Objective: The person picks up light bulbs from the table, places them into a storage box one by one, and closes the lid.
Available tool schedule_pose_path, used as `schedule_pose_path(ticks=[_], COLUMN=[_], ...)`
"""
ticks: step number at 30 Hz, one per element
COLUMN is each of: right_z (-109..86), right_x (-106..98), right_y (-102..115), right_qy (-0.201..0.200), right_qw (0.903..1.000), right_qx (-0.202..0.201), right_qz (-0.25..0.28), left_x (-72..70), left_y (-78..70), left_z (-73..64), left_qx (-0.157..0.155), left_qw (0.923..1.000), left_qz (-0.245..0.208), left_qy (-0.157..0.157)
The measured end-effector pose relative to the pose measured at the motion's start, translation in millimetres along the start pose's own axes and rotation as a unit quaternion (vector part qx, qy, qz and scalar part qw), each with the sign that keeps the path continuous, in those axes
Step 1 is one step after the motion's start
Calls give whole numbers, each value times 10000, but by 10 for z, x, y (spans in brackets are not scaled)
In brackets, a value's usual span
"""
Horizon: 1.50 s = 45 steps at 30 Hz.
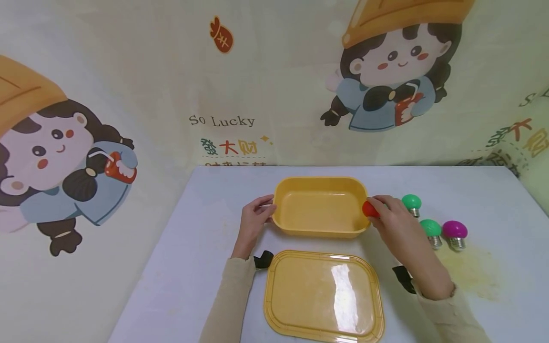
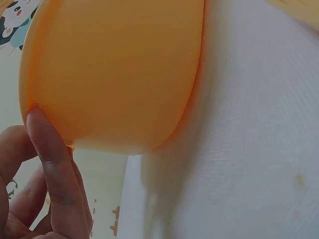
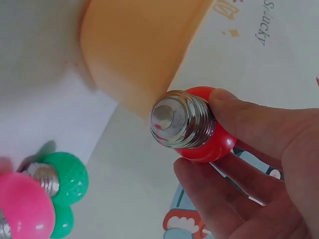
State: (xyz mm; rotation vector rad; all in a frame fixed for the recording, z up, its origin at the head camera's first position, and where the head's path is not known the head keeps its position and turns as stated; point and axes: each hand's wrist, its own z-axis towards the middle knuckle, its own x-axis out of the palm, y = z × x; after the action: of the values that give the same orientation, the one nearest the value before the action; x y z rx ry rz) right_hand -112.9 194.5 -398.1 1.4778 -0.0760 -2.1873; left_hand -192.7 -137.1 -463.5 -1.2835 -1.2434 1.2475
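Yellow tub (image 1: 321, 209) on white table (image 1: 184, 267), plain floor showing inside. Flat yellow tray (image 1: 300, 295) near it, on the person's side, glare across its face. Left hand (image 1: 252, 221): fingers bent, pinching tub's left rim. Right hand (image 1: 401, 233): thumb and fingertips pinching red bulb (image 3: 192, 124) by its round part, silver screw base exposed, at tub's right end; can't tell if bulb touches rim. Farther right, on table: green bulb (image 1: 411, 202), second green bulb (image 1: 431, 228), magenta bulb (image 1: 455, 230). Wall lettering (image 1: 222, 121): "So Lucky," with "發大财" beneath.
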Motion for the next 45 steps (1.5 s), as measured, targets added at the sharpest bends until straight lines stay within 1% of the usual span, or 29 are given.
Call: schedule_pose_path(ticks=[6, 11, 14, 21, 27, 34, 38, 45], right_z=[67, 119, 153, 244, 309, 379, 422, 508], right_x=[10, 22, 26, 43, 69, 125, 144, 173], right_y=[54, 79, 98, 126, 141, 162, 166, 205], right_qy=[62, -67, -62, 187, 470, 563, 604, 756], right_qw=[10000, 9999, 9998, 9994, 9985, 9977, 9972, 9961], right_qx=[55, -94, -120, -99, 40, 26, -28, 21], right_qz=[45, 81, 136, 266, 294, 387, 435, 458], left_x=[-9, -19, -24, -23, -19, -11, -1, 2], left_y=[-10, -18, -22, -30, -23, -16, -23, -12], left_z=[-7, -18, -15, -13, -7, -7, 0, -2], left_qx=[18, -101, -156, -157, -127, -70, -65, -75], left_qw=[10000, 9999, 9998, 9998, 9998, 10000, 10000, 10000], left_qz=[59, 75, 91, 103, 152, 30, 37, 48], left_qy=[3, 13, 32, -3, -2, 20, 28, 9])
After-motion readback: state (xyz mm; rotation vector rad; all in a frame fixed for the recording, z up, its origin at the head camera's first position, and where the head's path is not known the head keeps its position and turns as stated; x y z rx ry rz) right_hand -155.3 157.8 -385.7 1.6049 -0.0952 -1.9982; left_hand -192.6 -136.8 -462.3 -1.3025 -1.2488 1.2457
